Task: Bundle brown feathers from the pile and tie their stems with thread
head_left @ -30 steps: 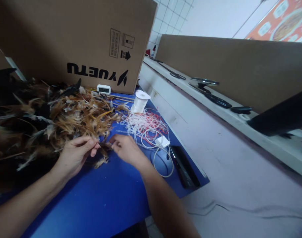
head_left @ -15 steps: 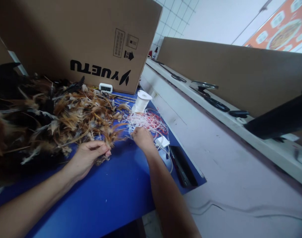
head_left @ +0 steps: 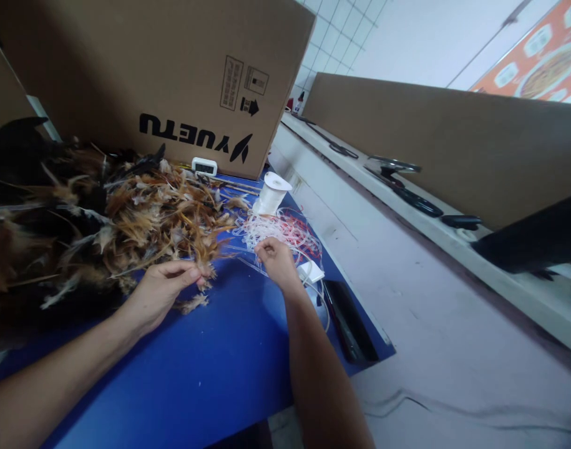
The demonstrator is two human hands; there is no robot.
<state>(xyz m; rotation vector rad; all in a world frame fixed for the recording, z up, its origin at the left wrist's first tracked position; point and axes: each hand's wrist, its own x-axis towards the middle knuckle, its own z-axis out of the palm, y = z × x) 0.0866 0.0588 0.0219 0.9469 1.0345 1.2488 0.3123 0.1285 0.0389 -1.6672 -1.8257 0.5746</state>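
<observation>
My left hand (head_left: 170,290) pinches a small tuft of brown feathers (head_left: 206,249) between thumb and fingertips, at the front edge of a large heap of brown and black feathers (head_left: 140,218). Just below those fingertips, a loose pale-brown feather (head_left: 193,304) lies on the blue tabletop (head_left: 173,374). My right hand (head_left: 276,260) has its thumb and fingers closed together at the near side of a tangle of white and red thin strips (head_left: 285,231). Pale strips run close by its fingertips, but what lies between them is too small to make out.
Behind the strips stands a white spool (head_left: 271,194). A small white digital display (head_left: 204,166) sits against a big cardboard box (head_left: 196,75). Right of my forearm are a white adapter with cable (head_left: 311,272) and a black glossy object (head_left: 351,324). A white ledge (head_left: 360,162) carries scissors (head_left: 344,150).
My right hand has drawn slightly back from the strips and turned, showing its pinched fingertips. My left hand keeps its pinch on the feathers. The view has shifted slightly.
</observation>
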